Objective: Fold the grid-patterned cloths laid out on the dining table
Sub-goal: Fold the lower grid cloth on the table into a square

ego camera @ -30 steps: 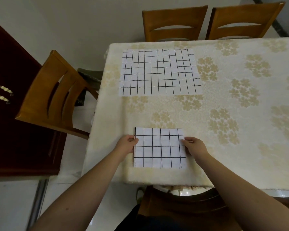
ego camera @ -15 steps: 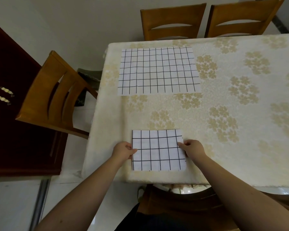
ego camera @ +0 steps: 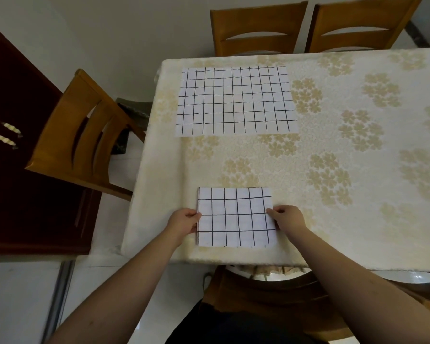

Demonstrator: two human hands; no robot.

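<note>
White folded cloth (ego camera: 236, 217) pinched at both side edges by left hand (ego camera: 184, 220) and right hand (ego camera: 287, 218), likely for squaring up; unfolded cloth (ego camera: 235, 100) waits beyond.

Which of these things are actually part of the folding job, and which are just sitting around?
Part of the job:
- small folded grid cloth, held at its side edges by the left hand and right hand
- large grid cloth, lying flat farther back
- table under both

Just around:
- side chair
- two far chairs
- dark cabinet
</note>
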